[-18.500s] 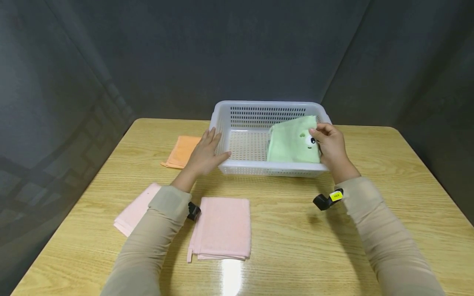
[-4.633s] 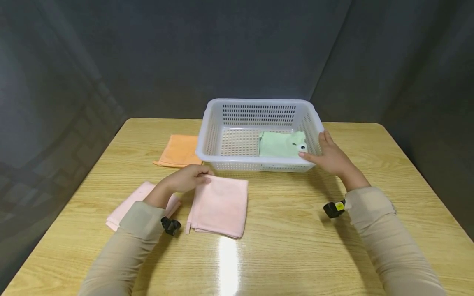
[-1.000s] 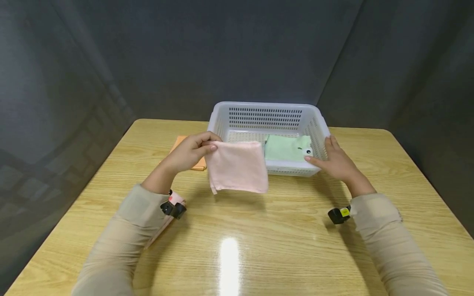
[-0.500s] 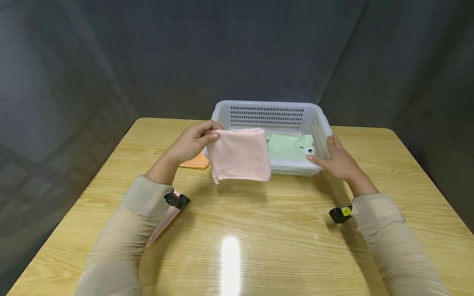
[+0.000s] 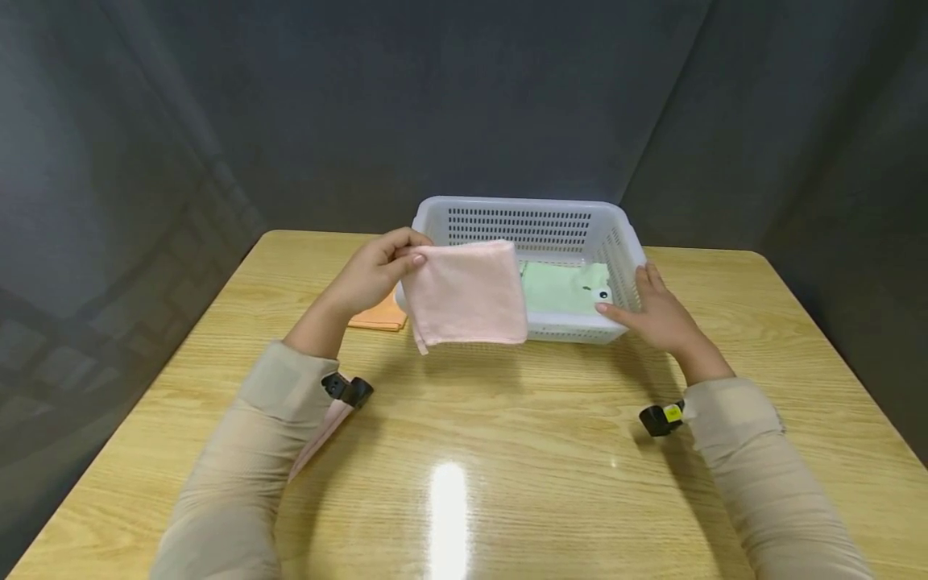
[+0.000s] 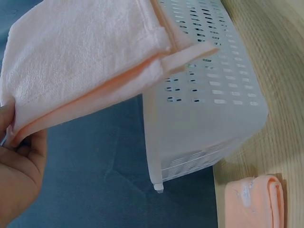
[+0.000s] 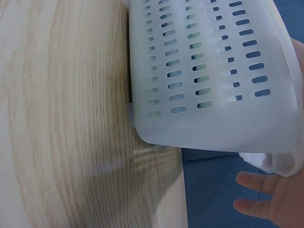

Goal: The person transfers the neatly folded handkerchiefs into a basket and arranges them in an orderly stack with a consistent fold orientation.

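Note:
My left hand pinches a folded pink towel by its upper left corner, between thumb and fingers. The towel hangs above the table, covering the front left of a white plastic basket. A small loop sticks out from the towel in the left wrist view. Inside the basket, on the right, lies a folded green towel with an eye design. My right hand rests at the basket's front right corner, its thumb over the front rim. In the right wrist view, two fingers stretch out straight.
A folded orange towel lies on the table left of the basket. Another pink towel is mostly hidden under my left forearm. Dark curtains surround the wooden table.
Earlier my right hand held the green towel, which now lies in the basket. My left hand has lifted the pink towel off the table and raised it in front of the basket.

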`<state>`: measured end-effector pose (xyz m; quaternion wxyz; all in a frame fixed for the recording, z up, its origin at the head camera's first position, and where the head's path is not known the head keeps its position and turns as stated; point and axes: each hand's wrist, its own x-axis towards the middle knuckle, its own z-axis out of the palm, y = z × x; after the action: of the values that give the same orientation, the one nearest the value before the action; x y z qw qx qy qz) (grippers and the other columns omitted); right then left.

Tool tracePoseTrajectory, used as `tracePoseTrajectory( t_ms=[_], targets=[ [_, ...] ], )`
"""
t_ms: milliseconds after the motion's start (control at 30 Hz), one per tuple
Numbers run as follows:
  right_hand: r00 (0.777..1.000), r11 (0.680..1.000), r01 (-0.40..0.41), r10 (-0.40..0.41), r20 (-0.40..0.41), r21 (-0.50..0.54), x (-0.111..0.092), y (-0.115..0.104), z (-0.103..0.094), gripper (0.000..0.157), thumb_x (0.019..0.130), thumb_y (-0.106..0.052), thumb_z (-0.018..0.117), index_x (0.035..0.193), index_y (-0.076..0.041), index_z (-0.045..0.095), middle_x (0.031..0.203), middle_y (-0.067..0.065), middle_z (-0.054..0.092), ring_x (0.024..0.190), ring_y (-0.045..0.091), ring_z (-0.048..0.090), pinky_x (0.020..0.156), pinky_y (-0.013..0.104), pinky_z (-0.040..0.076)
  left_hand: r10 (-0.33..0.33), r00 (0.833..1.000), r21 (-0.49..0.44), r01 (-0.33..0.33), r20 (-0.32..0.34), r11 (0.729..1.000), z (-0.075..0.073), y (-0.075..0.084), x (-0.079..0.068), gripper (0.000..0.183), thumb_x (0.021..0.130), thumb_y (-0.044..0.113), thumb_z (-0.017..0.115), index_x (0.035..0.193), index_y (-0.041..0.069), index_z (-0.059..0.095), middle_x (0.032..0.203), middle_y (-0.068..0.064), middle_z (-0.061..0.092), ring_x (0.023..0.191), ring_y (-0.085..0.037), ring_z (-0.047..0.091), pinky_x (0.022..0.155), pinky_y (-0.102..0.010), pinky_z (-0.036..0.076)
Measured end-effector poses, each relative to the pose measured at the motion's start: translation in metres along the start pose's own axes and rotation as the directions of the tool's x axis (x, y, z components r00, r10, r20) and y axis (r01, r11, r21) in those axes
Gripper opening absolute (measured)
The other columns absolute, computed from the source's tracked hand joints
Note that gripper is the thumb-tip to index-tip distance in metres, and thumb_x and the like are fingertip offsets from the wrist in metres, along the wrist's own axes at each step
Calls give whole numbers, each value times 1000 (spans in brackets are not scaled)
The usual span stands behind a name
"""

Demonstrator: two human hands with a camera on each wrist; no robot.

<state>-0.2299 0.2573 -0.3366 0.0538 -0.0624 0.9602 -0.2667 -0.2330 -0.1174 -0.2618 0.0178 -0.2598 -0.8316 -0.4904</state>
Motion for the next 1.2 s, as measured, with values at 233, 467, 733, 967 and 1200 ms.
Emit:
tracePoseTrajectory(
  t_ms=[233, 467, 733, 967, 1200],
  targets=[
    [1000, 1000, 0, 0, 2, 2, -1, -2, 0, 100, 78, -59, 44, 132, 1, -15, 136, 12, -26, 124, 40, -8, 94, 58, 7, 26, 1000, 10, -26, -18, 1000, -1, 2, 6, 17, 88, 9, 47, 100, 0, 56, 80, -12, 53, 73, -17, 46, 64, -28, 37],
    [1000, 1000, 9, -9, -4, 2, 0, -4, 1, 100, 78, -59, 44, 132, 1, -14, 137, 12, -26, 124, 40, -7, 94, 58, 7, 19, 997, 11, -18, -69, 1000, -3, 6, 10, 17, 88, 8, 48, 100, 0, 55, 78, -11, 53, 72, -16, 46, 64, -27, 38],
    [1000, 1000, 6, -6, 0, 2, 0, -4, 0, 100, 78, -59, 44, 132, 1, -14, 137, 12, -25, 124, 40, -7, 94, 58, 7, 22, 995, -7, -23, -97, 1000, -4, 9, 12, 18, 88, 9, 47, 101, 0, 55, 77, -11, 52, 73, -17, 47, 65, -27, 38],
    [1000, 1000, -1, 1, -1, -7, -1, -4, -1, 100, 78, -60, 44, 132, 2, -14, 137, 14, -25, 124, 42, -5, 94, 58, 8, 19, 994, -35, -23, -111, 999, -3, 11, 17, 18, 88, 10, 47, 100, 0, 55, 80, -11, 52, 75, -18, 46, 66, -28, 38],
    [1000, 1000, 0, 0, -3, -7, -2, -2, -2, 100, 78, -59, 44, 132, 3, -13, 137, 15, -24, 124, 42, -6, 94, 58, 7, -8, 990, -43, 2, -140, 999, -1, 12, 24, 16, 87, 10, 48, 99, 1, 55, 80, -10, 52, 75, -16, 46, 67, -26, 38]
  ],
)
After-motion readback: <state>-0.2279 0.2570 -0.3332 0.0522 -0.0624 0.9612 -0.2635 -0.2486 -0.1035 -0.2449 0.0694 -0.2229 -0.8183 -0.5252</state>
